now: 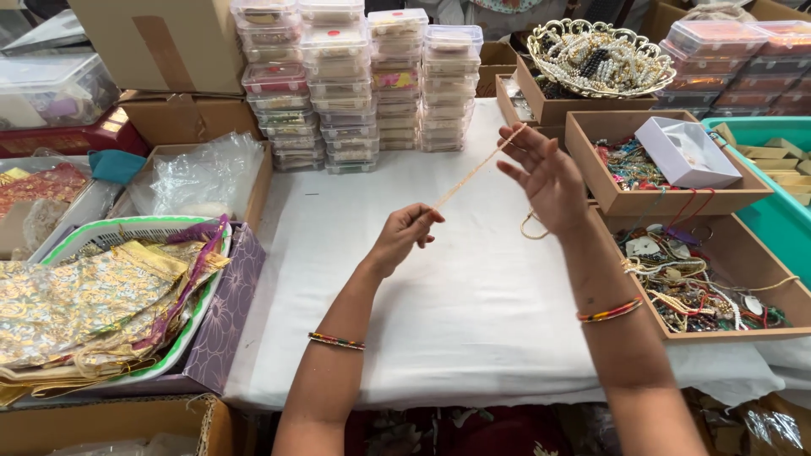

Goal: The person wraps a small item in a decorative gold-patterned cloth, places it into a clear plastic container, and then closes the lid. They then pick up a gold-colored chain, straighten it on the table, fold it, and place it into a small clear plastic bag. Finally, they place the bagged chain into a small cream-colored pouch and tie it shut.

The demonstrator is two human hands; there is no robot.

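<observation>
From the head camera, a thin beaded cord (473, 171) is stretched taut between the two hands, its long axis slanting from lower left up to upper right. The left hand (405, 236) pinches the lower end, fingers curled tight around it. The right hand (545, 173) holds the upper end at its fingertips (517, 132), the other fingers spread loosely; a slack loop of the cord hangs just below that wrist. Both hands are raised over the white cloth (422, 321).

Beyond the fingertips stand four stacks of clear plastic boxes (355, 84), their contents too small to tell. Just right of the right hand's fingers are two shallow wooden trays: the nearer tray (743, 262) holds tangled threads and beaded pieces, the farther tray (608, 198) holds coloured bits and one white box (684, 152). Above them a gold wire basket (604, 55) is heaped with beads. Well left of the left hand, a slotted plastic tray (135, 232) carries shiny gold-and-purple pouches (93, 295).
</observation>
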